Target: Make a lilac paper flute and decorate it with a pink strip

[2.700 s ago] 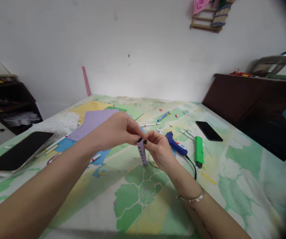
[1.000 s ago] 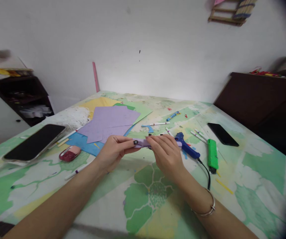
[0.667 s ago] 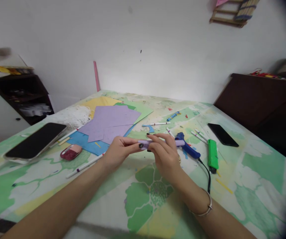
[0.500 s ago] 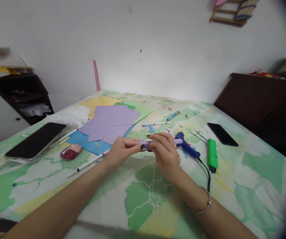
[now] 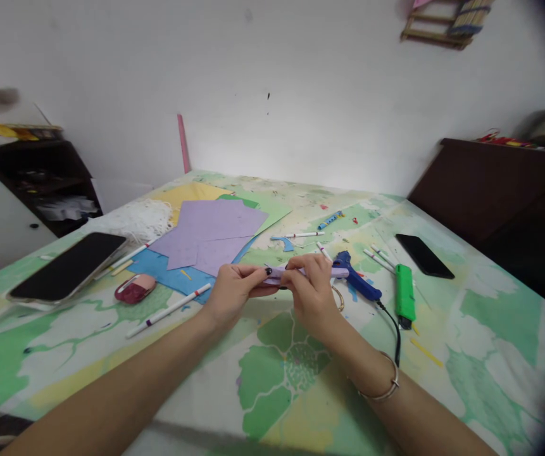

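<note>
Between my two hands is a narrow strip of purple paper [image 5: 340,272], which looks folded or rolled; the fingers cover most of it. My left hand [image 5: 235,288] pinches its left end between thumb and fingers. Closed on its middle is my right hand [image 5: 314,282], with the right end poking out past the knuckles. Just behind that end lies a blue glue gun [image 5: 357,278] with a black cord. Flat sheets of purple paper [image 5: 215,221] rest on the table behind my left hand. A white stick [image 5: 170,311] lies next to my left wrist.
A green box cutter [image 5: 404,294] and a black phone [image 5: 424,256] lie to the right. On the left are a larger phone [image 5: 68,267], a pink and dark-red mouse [image 5: 134,288] and white netting [image 5: 132,221]. Blue paper [image 5: 151,266] sits under the purple sheets.
My right fingers have curled in and lowered onto the purple strip, where they were more stretched out before. My left thumb has shifted slightly up along it.
</note>
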Demonstrator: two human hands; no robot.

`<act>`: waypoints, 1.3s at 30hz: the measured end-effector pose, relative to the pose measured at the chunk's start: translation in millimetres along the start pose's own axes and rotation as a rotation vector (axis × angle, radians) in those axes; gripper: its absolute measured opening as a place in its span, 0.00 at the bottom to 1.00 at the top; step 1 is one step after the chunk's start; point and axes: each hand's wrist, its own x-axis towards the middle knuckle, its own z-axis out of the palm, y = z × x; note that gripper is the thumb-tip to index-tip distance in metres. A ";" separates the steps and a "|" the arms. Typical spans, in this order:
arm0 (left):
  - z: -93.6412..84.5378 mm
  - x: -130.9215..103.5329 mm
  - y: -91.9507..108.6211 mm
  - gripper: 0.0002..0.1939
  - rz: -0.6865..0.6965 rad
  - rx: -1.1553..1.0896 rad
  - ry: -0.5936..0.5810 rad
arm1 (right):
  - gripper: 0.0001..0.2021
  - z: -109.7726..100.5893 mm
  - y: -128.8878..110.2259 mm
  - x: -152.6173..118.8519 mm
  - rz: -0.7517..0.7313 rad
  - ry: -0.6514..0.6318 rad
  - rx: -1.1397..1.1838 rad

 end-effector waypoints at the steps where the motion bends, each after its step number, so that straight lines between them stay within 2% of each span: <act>1: 0.0 0.1 -0.3 0.10 0.003 -0.002 0.004 | 0.09 0.4 -0.2 -0.5 0.009 -0.010 -0.002; 5: -3.4 1.4 -1.8 0.11 0.032 0.002 -0.023 | 0.09 -0.2 -0.6 -0.6 0.027 -0.014 -0.005; 11: -17.5 7.1 -1.8 0.11 0.099 0.136 -0.244 | 0.09 -5.3 0.7 4.5 0.085 -0.016 0.069; 16: -22.2 8.3 -2.2 0.11 0.145 0.210 -0.303 | 0.09 -7.0 1.1 5.1 0.178 -0.050 0.155; 18: -19.6 6.5 -2.0 0.11 0.155 0.240 -0.295 | 0.10 -7.0 2.1 4.1 0.209 -0.068 0.177; 24: -7.2 -0.6 -2.2 0.10 0.209 0.302 -0.175 | 0.10 -4.6 6.6 0.5 0.255 -0.091 0.206; 29: -6.8 -2.8 0.6 0.08 0.326 0.404 -0.165 | 0.12 -2.2 5.1 -1.0 0.226 -0.108 0.247; 33: -7.9 -4.6 2.5 0.10 0.446 0.523 -0.155 | 0.12 -0.1 3.5 -2.7 0.295 -0.095 0.299; 35: -7.9 -4.6 1.1 0.09 0.427 0.500 -0.138 | 0.11 0.5 2.9 -3.1 0.332 -0.097 0.315; 39: -7.8 -2.8 -5.4 0.08 0.222 0.246 -0.108 | 0.11 -0.4 2.2 -2.0 0.293 -0.094 0.293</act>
